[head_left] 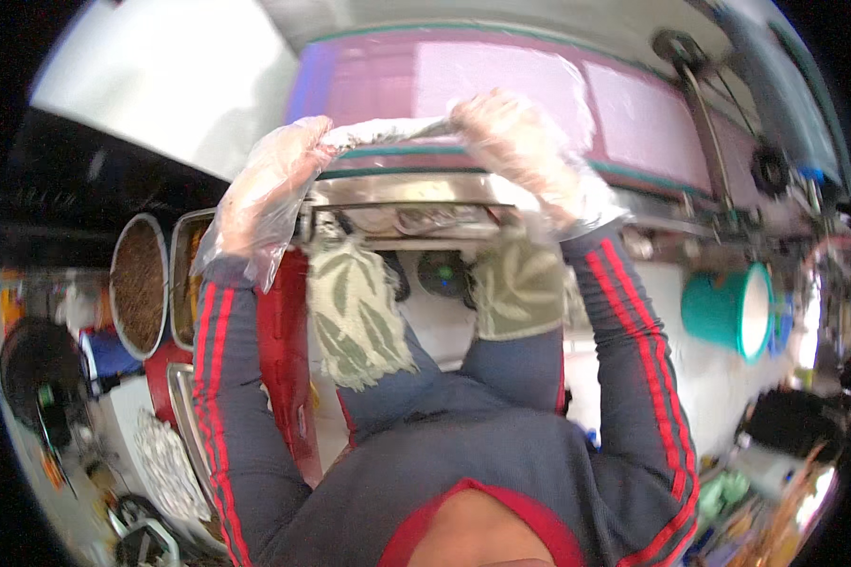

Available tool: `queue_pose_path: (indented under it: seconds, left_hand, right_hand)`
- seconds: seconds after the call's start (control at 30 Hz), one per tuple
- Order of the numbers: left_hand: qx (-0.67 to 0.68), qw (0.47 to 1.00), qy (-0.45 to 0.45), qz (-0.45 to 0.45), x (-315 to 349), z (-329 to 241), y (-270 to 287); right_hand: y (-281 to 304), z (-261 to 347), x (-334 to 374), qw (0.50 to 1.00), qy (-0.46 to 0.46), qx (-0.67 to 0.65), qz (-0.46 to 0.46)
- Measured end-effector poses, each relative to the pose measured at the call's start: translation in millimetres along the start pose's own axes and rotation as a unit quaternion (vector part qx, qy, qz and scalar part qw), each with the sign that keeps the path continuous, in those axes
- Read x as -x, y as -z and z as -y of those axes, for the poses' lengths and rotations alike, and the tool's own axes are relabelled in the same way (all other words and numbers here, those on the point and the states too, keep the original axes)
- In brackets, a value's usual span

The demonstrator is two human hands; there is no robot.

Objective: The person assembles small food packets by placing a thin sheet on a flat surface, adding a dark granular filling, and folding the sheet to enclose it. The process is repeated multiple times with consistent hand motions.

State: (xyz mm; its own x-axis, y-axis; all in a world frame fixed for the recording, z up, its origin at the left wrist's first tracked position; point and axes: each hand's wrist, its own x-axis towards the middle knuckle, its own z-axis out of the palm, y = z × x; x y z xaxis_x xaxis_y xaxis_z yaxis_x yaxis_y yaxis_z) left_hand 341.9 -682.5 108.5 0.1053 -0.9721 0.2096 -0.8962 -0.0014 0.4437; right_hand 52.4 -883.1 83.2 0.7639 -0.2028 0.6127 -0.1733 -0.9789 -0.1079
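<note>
My left hand point(279, 180), in a clear plastic glove, is closed on one end of a whitish strip with dark flecks point(388, 133). The other end is in the closed fingers of my right hand point(515, 142), gloved the same way. Stretched between both hands, the strip hangs above the front edge of a pink work surface point(369, 99). What it is made of cannot be told, as the picture is blurred there. Below the hands runs a metal rail point(411, 192).
Two leaf-patterned towels point(357, 307) hang at the rail. On the left stand a round tub of brown stuff point(140, 288) and a metal tray point(187, 269). To the right are a teal bucket point(728, 312) and a metal post point(709, 132). White sheets point(492, 76) cover part of the surface.
</note>
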Motion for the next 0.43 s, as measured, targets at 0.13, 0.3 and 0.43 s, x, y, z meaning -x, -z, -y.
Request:
queue_pose_path:
  seconds: [0.13, 0.3, 0.43]
  left_hand:
    - [0.063, 0.974, -0.200, 0.089, -56.2, -81.6, -74.9]
    - [0.418, 0.870, -0.180, 0.190, -50.7, -236.3, -171.3]
    - [-0.190, 0.892, -0.367, 0.182, -56.4, -247.8, -231.7]
  right_hand:
    - [100.6, -19.4, 107.0, 0.985, -0.156, 0.077, 0.009]
    - [176.1, -38.4, 257.0, 0.915, -0.361, 0.165, 0.077]
    - [149.5, -81.1, 301.3, 0.802, -0.458, 0.220, 0.313]
